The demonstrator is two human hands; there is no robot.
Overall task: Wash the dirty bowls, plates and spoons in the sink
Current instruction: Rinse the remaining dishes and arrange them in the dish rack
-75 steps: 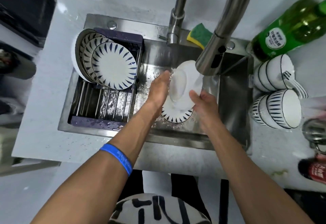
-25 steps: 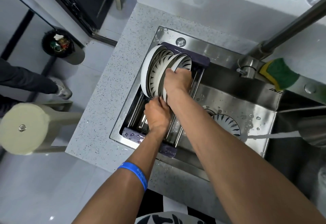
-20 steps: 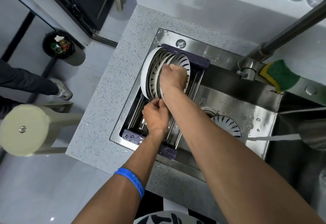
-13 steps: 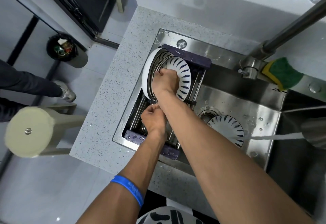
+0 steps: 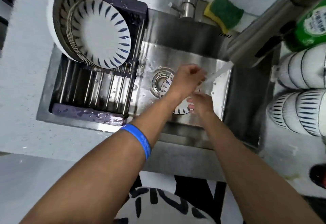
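Plate (image 5: 178,108) on sink (image 5: 187,59) floor: lift by rim, tilt under water. Left hand (image 5: 185,80) loosely curled, right hand (image 5: 201,102) grip unclear.

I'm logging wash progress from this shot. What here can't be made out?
- Plate in the sink: mostly covered by both hands, head view.
- Right hand grip: motion-blurred.
- Left hand fingers: blurred by the water stream.
- Racked plates: count hidden by overlap.
- Spoons: none visible.

Plates (image 5: 98,34) leaning in the rack (image 5: 91,89) at the sink's (image 5: 185,29) left, one plate (image 5: 178,107) lying by the drain (image 5: 159,80), bowls (image 5: 299,89) sitting on the counter at right, sponge (image 5: 224,10) resting behind the basin.
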